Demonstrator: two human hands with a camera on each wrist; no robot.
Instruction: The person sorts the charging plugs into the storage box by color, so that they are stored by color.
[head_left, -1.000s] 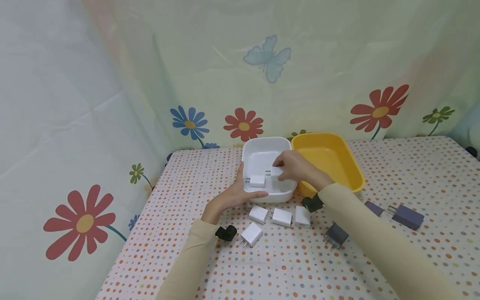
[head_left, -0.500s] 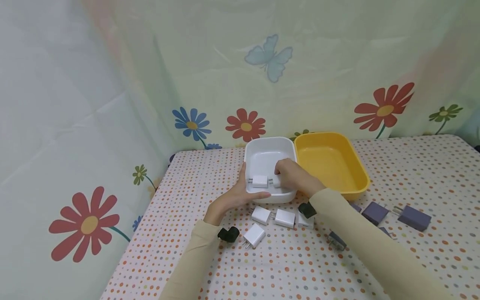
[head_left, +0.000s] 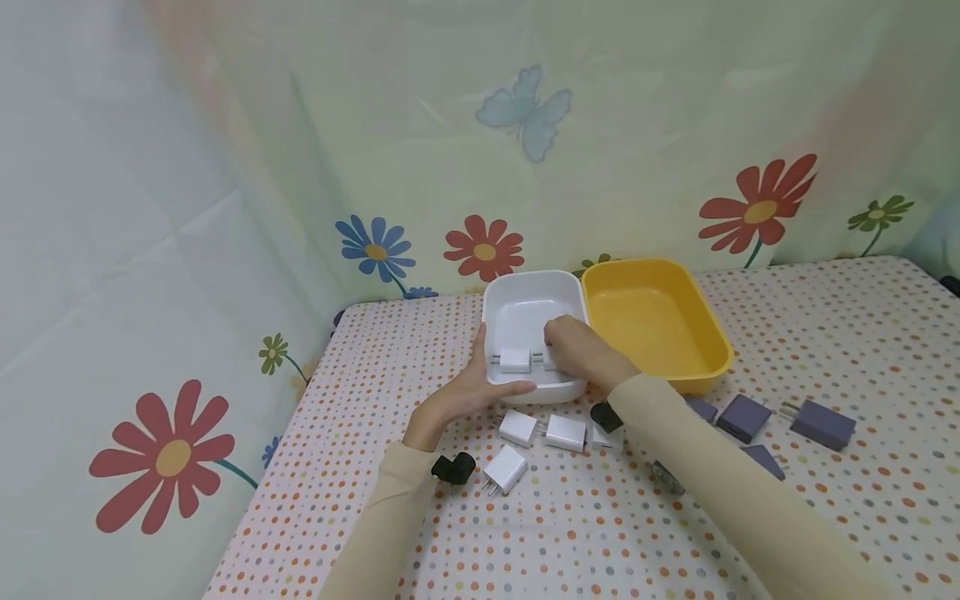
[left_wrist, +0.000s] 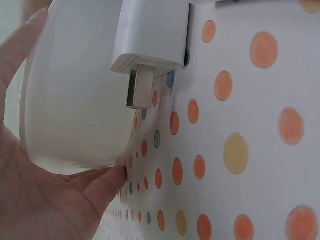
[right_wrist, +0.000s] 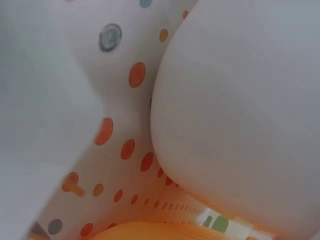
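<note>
My left hand [head_left: 468, 383] spans the near left corner of a white bin [head_left: 528, 287], its fingers along the left wall and thumb across the front wall. In the left wrist view that hand's thumb and fingers lie against the bin's outside. Inside the bin lies a white charger plug [head_left: 515, 360], prongs pointing left. My right hand [head_left: 577, 346] is down in the bin and grips a second white charger [head_left: 551, 360] low beside the first, mostly covered by the fingers. The right wrist view holds only the bin's outer wall [right_wrist: 235, 115], no hand.
A yellow bin [head_left: 720, 333] stands against the white one's right side. Several white chargers [head_left: 566, 432] lie on the dotted tablecloth [head_left: 570, 533] before the white bin. Several dark purple chargers [head_left: 822, 423] lie to the right, some partly hidden by my right sleeve [head_left: 697, 467].
My right hand has lowered the charger it holds from higher in the bin to beside the other one. The left hand has stayed at the bin's corner.
</note>
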